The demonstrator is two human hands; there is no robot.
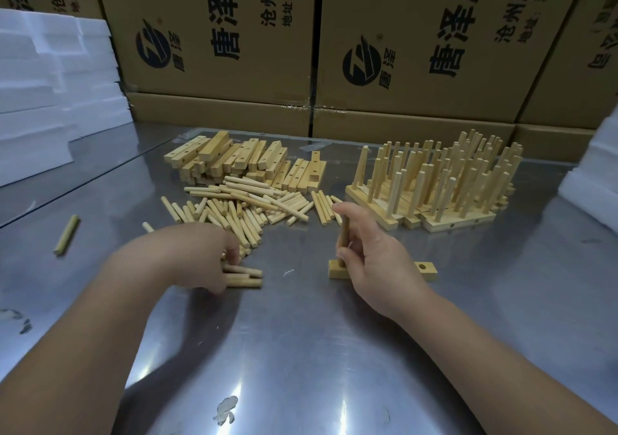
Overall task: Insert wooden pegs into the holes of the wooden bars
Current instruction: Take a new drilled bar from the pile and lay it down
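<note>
I work at a shiny metal table (301, 351). White foam blocks (50, 100) are stacked at the far left. Big brown cardboard boxes (234, 50) with black letters stand like a wall at the back. More white foam (595, 173) sits at the far right.

One lone peg (67, 235) lies by itself on the left side of the table. My left hand (204, 257) rests at the near edge of the pile of pegs (247, 210). Its fingers curl around a little bunch of pegs (242, 275) that lie flat on the table. Behind the pile of pegs is a heap of bars (240, 160) with holes in them.

My right hand (374, 260) pinches one upright peg (344, 230) between thumb and fingers. The bottom of that peg stands in the left end of a bar (338, 269) lying flat on the table. My hand covers the middle of this bar. Its right end pokes out past my hand and shows an open hole.

Farther back on the right stand the finished bars (434, 187), packed side by side, with many pegs sticking up.
</note>
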